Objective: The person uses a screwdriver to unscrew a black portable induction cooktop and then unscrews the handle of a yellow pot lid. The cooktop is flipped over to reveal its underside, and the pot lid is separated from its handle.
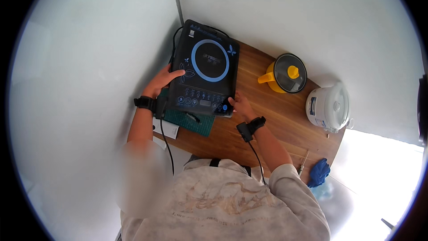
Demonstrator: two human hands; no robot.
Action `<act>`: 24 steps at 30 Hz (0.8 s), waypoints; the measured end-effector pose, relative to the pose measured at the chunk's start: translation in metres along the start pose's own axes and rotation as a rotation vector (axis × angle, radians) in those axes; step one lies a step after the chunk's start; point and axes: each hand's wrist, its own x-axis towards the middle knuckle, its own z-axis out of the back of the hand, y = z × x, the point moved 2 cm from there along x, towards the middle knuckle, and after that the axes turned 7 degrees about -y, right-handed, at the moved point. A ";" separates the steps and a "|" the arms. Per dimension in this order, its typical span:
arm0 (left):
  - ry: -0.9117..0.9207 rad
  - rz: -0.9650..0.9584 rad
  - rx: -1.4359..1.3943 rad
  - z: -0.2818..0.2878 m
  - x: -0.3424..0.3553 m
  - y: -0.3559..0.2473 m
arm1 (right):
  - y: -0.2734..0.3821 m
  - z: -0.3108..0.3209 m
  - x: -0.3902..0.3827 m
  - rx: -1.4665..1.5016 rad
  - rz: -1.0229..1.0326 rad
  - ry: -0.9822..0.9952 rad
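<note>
Toward the wall corner at the upper left of the wooden table [272,122], a black induction cooktop [206,68] sits between the person's two hands, its blue ring toward the far end and its row of control symbols toward the person. The left hand [164,80] grasps its left edge a little nearer than midway along, with the thumb laid over the top face beside a leaf pattern; the other fingers are mostly hidden at the side. The right hand [241,106] grips the near right corner, the thumb on the panel close to the last control and the fingers down along the side, partly out of sight. So the body of the cooktop lies between the two grips, most of its length reaching away beyond them. Its near end overlaps a green cutting mat [203,126]; whether it rests there or is raised cannot be told. A black cable [174,44] curves out beside its far left side. To the right, well apart from the hands, stand a yellow pot [285,74] with a dark see-through lid and a white rice cooker [328,107]. Near the right end of the table lies a crumpled blue cloth [318,172].
</note>
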 end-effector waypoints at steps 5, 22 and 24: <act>-0.049 -0.167 -0.033 -0.024 -0.022 -0.031 | -0.004 -0.004 -0.005 0.081 -0.012 0.086; -0.502 -0.408 0.875 -0.087 -0.068 -0.093 | 0.055 -0.087 0.025 -0.039 0.099 0.296; -0.476 -0.422 0.927 -0.103 -0.070 -0.094 | 0.057 -0.074 0.024 0.127 0.082 0.355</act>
